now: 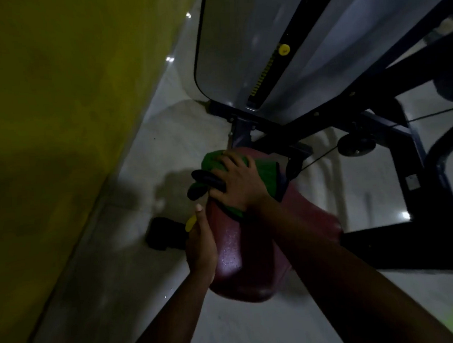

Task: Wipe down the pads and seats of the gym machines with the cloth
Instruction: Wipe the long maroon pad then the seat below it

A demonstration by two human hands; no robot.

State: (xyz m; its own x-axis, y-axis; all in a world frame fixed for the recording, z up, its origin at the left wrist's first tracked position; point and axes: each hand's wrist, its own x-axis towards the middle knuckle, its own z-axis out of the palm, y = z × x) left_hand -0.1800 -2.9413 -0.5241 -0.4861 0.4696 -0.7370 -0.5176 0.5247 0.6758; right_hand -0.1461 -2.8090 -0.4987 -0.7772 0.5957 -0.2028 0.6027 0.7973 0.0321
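Note:
A dark red padded seat (251, 261) of a gym machine fills the middle of the view. A green cloth (265, 174) lies over its far end. My right hand (236, 181) lies flat on the cloth with fingers spread, pressing it onto the pad. My left hand (200, 246) rests against the seat's left edge, thumb up, beside a small yellow lever (190, 223). Black handle grips (202, 184) stick out at the left of the cloth, under my right fingers.
The machine's dark frame (375, 126) and grey weight-stack shroud (240, 52) with a yellow pin (284, 49) stand behind the seat. A yellow wall (59, 101) runs along the left. A black foot block (163, 233) sits on the pale floor.

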